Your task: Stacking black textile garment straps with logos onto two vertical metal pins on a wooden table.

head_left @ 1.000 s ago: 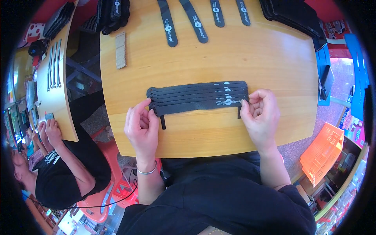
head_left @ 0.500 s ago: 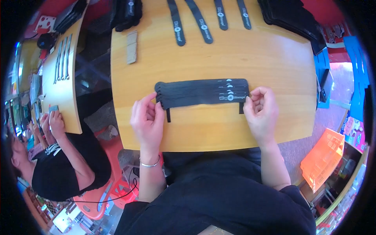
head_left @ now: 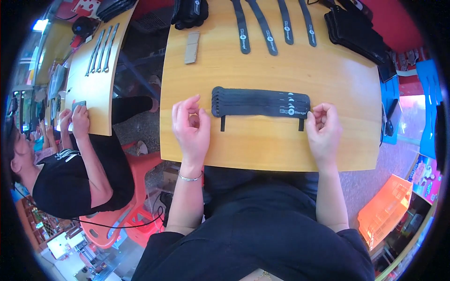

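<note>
A row of overlapping black straps [head_left: 253,102] with white printing lies on the table in front of me, rounded ends at the left. Two short dark strips [head_left: 222,123] stick out below it, one near each end. My left hand [head_left: 192,129] is held just left of the straps, apart from them, its fingers curved and spread with nothing in them. At the right end, my right hand [head_left: 324,131] has thumb and fingers closed on the edge of the lowest strap; the fingertips partly cover that corner.
Several single straps [head_left: 266,30] lie along the table's [head_left: 267,150] far side, between a black bundle [head_left: 190,14] and a black stack [head_left: 356,37]. A cardboard piece [head_left: 191,48] lies at far left. Another person [head_left: 75,178] works at a side table; an orange crate [head_left: 386,210] stands right.
My left hand has let go of the straps' left end and drawn away to the left, its fingers opening. My right hand stays at the right end. The whole view has shifted.
</note>
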`<state>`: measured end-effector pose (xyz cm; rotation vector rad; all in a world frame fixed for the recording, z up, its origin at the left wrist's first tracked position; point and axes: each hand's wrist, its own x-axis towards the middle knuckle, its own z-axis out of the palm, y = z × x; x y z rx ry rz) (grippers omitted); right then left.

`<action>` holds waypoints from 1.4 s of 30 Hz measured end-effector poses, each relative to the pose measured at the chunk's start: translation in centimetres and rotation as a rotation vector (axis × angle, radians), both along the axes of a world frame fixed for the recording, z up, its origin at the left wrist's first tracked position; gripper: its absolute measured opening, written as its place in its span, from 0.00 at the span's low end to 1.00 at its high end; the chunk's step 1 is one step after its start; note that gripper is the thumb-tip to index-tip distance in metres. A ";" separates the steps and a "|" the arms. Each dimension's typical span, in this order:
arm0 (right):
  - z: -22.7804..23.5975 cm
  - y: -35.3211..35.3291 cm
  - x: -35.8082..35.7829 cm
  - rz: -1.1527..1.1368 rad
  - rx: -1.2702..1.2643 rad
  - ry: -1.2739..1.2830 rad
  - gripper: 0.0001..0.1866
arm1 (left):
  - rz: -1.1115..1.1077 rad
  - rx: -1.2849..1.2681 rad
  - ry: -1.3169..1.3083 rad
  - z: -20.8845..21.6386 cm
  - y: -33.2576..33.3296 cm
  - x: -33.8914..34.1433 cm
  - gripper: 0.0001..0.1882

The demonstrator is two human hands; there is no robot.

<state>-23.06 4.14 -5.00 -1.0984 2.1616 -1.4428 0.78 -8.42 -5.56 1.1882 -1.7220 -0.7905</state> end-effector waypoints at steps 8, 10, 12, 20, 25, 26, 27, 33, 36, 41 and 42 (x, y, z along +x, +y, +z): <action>-0.2 0.5 -0.3 0.036 -0.063 -0.072 0.06 | -0.171 -0.376 -0.206 0.5 0.4 -0.1 0.13; -0.3 0.7 -0.5 0.055 -0.141 -0.147 0.04 | -0.254 -0.477 -0.260 1.1 0.7 -0.8 0.14; -0.5 0.9 -0.8 0.071 -0.215 -0.221 0.03 | -0.369 -0.427 -0.426 2.2 1.7 -1.5 0.17; -0.3 1.3 -1.1 0.005 -0.399 -0.477 0.06 | -0.611 -0.316 -0.780 2.4 3.4 -3.7 0.40; -0.3 1.0 -1.0 -0.004 -0.333 -0.012 0.08 | -0.640 -0.347 -0.864 2.2 3.5 -4.0 0.40; -0.1 0.9 -0.8 0.004 -0.306 0.262 0.09 | -0.640 -0.344 -0.884 2.2 3.5 -4.0 0.40; 0.2 0.9 -0.6 0.003 -0.307 0.263 0.09 | -0.640 -0.345 -0.883 2.1 3.6 -4.0 0.40; 0.9 0.9 -0.6 0.113 -0.240 0.262 0.10 | -0.633 -0.351 -0.877 2.1 3.4 -4.1 0.39; 0.8 0.7 -0.8 0.107 -0.228 0.263 0.10 | -0.621 -0.348 -0.841 2.2 3.3 -4.2 0.37; 0.9 0.9 -1.0 0.122 -0.192 0.255 0.09 | -0.621 -0.347 -0.829 2.4 3.3 -4.5 0.37; 1.0 1.0 -0.9 0.111 -0.196 0.268 0.09 | -0.626 -0.361 -0.819 2.4 3.3 -4.4 0.37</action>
